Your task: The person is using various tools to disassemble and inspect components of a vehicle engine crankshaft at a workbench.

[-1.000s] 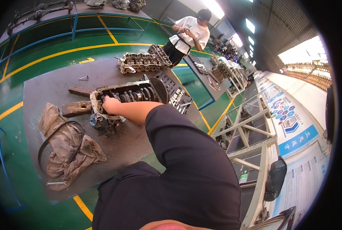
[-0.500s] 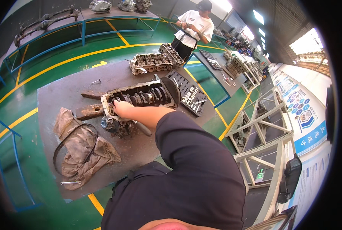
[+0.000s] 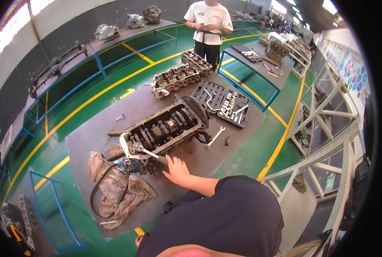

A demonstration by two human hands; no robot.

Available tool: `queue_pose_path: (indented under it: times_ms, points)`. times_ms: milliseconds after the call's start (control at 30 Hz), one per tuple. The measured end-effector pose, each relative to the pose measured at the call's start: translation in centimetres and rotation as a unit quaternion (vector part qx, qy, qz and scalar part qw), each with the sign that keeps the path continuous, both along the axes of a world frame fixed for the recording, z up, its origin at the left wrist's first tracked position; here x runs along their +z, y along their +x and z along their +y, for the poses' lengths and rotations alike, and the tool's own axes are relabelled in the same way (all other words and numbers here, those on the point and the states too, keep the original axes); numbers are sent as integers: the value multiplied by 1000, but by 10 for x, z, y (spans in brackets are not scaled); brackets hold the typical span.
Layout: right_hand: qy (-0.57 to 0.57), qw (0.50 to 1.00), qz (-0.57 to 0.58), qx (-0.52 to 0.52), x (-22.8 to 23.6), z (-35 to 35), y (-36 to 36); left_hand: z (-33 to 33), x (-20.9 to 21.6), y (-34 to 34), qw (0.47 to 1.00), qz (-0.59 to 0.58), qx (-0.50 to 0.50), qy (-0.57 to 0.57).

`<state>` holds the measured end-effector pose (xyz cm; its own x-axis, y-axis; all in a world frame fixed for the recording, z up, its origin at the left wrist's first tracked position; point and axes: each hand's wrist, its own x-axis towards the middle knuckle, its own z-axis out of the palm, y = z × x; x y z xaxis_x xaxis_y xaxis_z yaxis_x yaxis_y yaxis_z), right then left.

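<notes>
A ratchet wrench (image 3: 150, 153) lies across the near left corner of an upturned engine block (image 3: 159, 150) on a workbench (image 3: 82, 147), its head over the block's rim and its dark grip pointing toward the person in black. The right hand (image 3: 177, 170) meets the grip's end, thumb and fingers apart; whether they clamp the grip cannot be told. The left hand (image 3: 138, 240) shows only in part at the person's side, its fingers too hidden to read.

The block, pale-rimmed and dark within, cradles a crankshaft (image 3: 160, 128) with brighter metal near its middle; a toothed wheel (image 3: 196, 107) stands at its far right end. A wooden block (image 3: 114, 152) juts from the left end.

Beyond the wheel, an open black tool case (image 3: 201, 91) holds rows of silver sockets (image 3: 228, 103), a bent handle (image 3: 208, 99) and another ratchet (image 3: 241, 112). A combination wrench (image 3: 215, 137) lies on the bench near the case. To the left, a black belt (image 3: 94, 198) and a smaller wrench (image 3: 108, 222) lie with a crumpled brown cloth (image 3: 129, 195). Two cylinder heads (image 3: 176, 80) sit behind the block; beyond them stands a person in a white shirt (image 3: 209, 18), hands at the waist.
</notes>
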<state>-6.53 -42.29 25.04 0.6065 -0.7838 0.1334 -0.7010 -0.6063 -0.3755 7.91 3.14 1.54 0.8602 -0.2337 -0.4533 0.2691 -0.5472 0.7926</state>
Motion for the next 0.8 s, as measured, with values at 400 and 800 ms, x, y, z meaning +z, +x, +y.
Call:
queue_pose_path:
  times_ms: [400, 800]
  points:
    - [622, 756, -201, 36, -42, 1, 31, -371, 283, -21, 892, -205, -341, -213]
    - [261, 907, -330, -31, -51, -108, -28, -84, 32, -106, 970, 18, -185, 154]
